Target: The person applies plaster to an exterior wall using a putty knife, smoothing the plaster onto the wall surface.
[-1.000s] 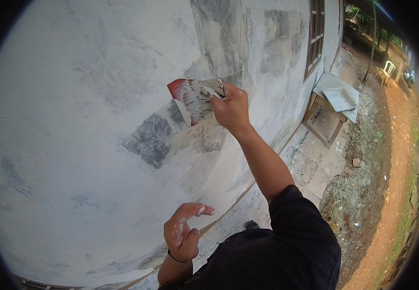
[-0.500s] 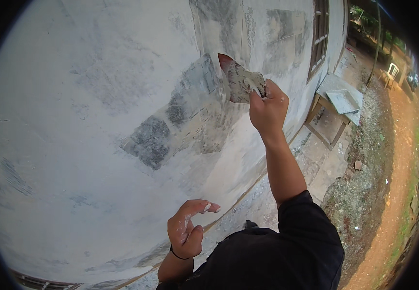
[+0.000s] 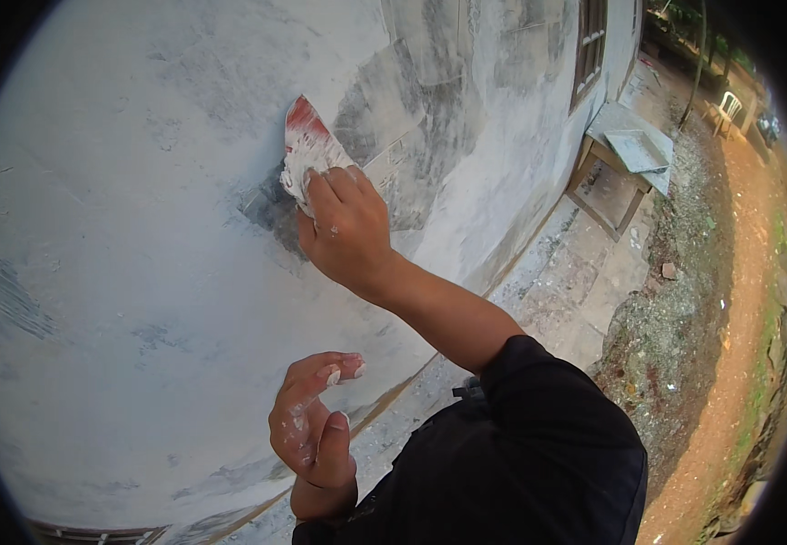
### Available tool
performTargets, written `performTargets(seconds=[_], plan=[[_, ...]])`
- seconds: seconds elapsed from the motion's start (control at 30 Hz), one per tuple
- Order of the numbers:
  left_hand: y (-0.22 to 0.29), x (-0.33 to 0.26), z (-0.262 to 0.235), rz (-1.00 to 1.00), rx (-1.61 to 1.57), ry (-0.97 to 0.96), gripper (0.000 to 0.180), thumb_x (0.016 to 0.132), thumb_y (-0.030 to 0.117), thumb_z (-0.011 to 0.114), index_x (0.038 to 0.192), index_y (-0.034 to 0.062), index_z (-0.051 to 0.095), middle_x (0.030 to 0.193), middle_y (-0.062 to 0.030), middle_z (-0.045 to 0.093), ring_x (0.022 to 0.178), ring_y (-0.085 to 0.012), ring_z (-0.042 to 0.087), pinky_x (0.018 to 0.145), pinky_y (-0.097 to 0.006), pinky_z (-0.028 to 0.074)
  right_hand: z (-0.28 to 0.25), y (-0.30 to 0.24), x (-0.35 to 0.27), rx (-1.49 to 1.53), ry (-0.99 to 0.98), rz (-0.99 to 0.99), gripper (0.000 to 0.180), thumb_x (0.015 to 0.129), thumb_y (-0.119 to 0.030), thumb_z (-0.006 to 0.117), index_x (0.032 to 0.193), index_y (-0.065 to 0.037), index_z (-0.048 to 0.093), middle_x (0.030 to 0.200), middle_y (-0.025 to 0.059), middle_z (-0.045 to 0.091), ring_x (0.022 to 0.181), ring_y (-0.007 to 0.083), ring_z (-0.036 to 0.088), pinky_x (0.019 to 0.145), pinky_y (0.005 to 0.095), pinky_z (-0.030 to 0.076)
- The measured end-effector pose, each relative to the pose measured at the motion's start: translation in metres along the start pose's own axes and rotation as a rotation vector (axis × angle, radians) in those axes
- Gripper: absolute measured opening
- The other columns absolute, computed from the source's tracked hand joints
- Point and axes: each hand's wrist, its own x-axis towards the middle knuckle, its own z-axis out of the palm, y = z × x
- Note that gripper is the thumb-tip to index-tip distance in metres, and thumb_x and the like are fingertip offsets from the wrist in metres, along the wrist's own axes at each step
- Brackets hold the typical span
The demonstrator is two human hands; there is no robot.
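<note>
My right hand (image 3: pixel 352 222) grips a putty knife (image 3: pixel 310 136) with a broad, reddish blade smeared with white filler. The blade lies against the white wall (image 3: pixel 139 272), at the left side of a patch of bare grey (image 3: pixel 411 127). Part of that patch is hidden behind my hand and forearm. Lower down, my left hand (image 3: pixel 316 422) hovers near the wall with its fingers curved and thumb apart. White filler coats its fingertips, and nothing is in it.
To the right, a small wooden table (image 3: pixel 607 195) stands by the wall and carries a shallow grey tray (image 3: pixel 637 150). A barred window (image 3: pixel 589 50) is set in the wall above it. Farther off are a white chair (image 3: pixel 729 104) and an orange dirt path (image 3: pixel 738 300).
My right hand has swept the putty knife left across the grey patch, and the wrist has turned over. My left hand has shifted slightly left and up, its fingers a little more spread.
</note>
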Motion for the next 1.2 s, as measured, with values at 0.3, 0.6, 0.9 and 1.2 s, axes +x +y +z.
performTargets(seconds=[0.3, 0.6, 0.9, 1.2], plan=[[-0.008, 0.016, 0.012, 0.024, 0.004, -0.011, 0.039, 0.072, 0.003, 0.046, 0.111, -0.0029, 0.051, 0.098, -0.0242, 0.060, 0.090, -0.0298, 0.058, 0.076, -0.037, 0.044, -0.050, 0.034, 0.019, 0.278, -0.166, 0.267, 0.020, 0.066, 0.002, 0.058, 0.085, 0.002, 0.062, 0.068, 0.0090, 0.058, 0.060, 0.0242, 0.055, 0.057, 0.0288, 0.044], [-0.033, 0.036, 0.058, -0.038, -0.055, -0.048, 0.047, 0.063, -0.005, 0.041, 0.109, -0.0067, 0.050, 0.097, -0.0270, 0.058, 0.091, -0.0313, 0.058, 0.081, -0.040, 0.045, -0.026, 0.137, 0.034, 0.486, -0.064, 0.364, 0.017, 0.066, -0.003, 0.061, 0.083, -0.001, 0.062, 0.073, 0.0166, 0.060, 0.067, 0.0331, 0.059, 0.061, 0.0343, 0.046], [-0.040, 0.031, 0.060, -0.088, -0.083, -0.036, 0.053, 0.056, -0.007, 0.037, 0.107, -0.0097, 0.051, 0.098, -0.0270, 0.057, 0.093, -0.0324, 0.058, 0.084, -0.042, 0.045, -0.076, 0.155, 0.037, 0.454, -0.029, 0.561, 0.020, 0.071, -0.002, 0.057, 0.089, 0.001, 0.065, 0.077, 0.0127, 0.066, 0.069, 0.0209, 0.063, 0.066, 0.0274, 0.048], [-0.023, -0.001, 0.013, -0.115, -0.091, -0.001, 0.053, 0.056, -0.007, 0.037, 0.106, -0.0098, 0.052, 0.096, -0.0273, 0.058, 0.091, -0.0324, 0.059, 0.085, -0.042, 0.045, -0.051, 0.085, -0.012, -0.164, 0.070, 0.028, 0.028, 0.059, 0.003, 0.063, 0.087, 0.003, 0.058, 0.072, 0.0123, 0.052, 0.066, 0.0297, 0.051, 0.056, 0.0372, 0.043]])
